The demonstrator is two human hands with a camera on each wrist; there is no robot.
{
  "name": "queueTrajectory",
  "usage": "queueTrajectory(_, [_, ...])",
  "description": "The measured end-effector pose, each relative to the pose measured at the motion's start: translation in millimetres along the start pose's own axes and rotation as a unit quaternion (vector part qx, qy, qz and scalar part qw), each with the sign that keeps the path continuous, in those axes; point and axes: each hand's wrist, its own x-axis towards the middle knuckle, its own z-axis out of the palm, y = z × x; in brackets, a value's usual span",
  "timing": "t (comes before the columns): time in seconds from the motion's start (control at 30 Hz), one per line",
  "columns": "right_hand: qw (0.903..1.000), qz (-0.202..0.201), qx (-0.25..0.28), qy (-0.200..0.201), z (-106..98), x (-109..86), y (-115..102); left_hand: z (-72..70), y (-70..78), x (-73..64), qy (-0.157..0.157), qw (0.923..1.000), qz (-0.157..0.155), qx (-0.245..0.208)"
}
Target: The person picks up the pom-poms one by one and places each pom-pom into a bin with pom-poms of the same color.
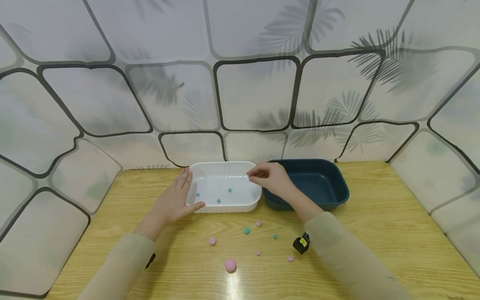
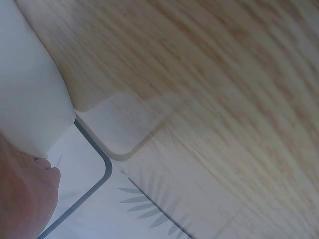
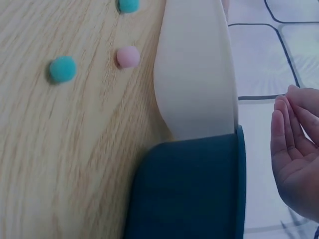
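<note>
My left hand (image 1: 173, 204) rests with outstretched fingers against the left end of a white dish (image 1: 225, 208), its thumb near the front rim. In the left wrist view, part of that hand (image 2: 25, 191) shows beside the dish's wall (image 2: 32, 84). Three small teal pom-poms lie inside the dish. Above the dish's right end hovers my right hand (image 1: 273, 179), thumb and fingertips brought together. The right wrist view shows this hand (image 3: 299, 154) above the rims; whether something tiny sits between the fingertips is hidden.
A dark blue dish (image 1: 318, 183) adjoins the white one on the right. Nearer on the wooden table (image 1: 168, 271) lie scattered pom-poms, among them a large pink one (image 1: 230, 265), a smaller pink one (image 1: 212, 241) and a teal one (image 1: 246, 231). A patterned wall (image 1: 255, 96) stands behind.
</note>
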Motion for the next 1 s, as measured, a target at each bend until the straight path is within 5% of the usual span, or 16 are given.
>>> queueTrajectory(0.43, [0.9984,-0.052,-0.008,-0.019,-25.9,-35.9,-10.0,-1.5,2.3,-1.6,0.009,0.9999,0.005,-0.009])
queueTrajectory(1.0, [0.9964,-0.074,-0.020,-0.037,-29.1,-79.2,8.2,2.2,-0.5,-0.9,0.004,1.0000,0.002,0.002])
